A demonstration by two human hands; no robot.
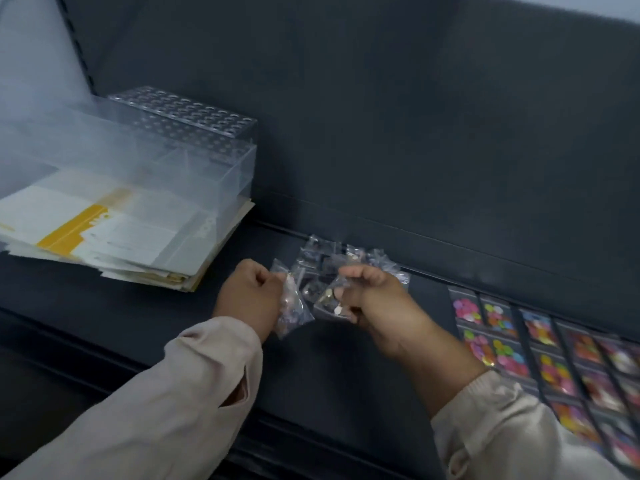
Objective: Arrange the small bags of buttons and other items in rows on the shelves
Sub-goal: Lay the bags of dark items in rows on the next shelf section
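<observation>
Between the two hands and just past the fingers, a small pile of clear bags (349,259) lies on the dark shelf (329,375), close to its back edge. The left hand (249,299) curls tight round a little bag of pale buttons (292,311), which hangs down from the fist. The right hand (374,299) pinches a second bag (329,299) right beside it. Off to the right of that hand, bright button bags (554,351) lie in neat rows. Well to the left of the fist sit a clear box (180,174) and papers (104,237). Dark shelf top shows between the papers and the fist, and under both wrists.
</observation>
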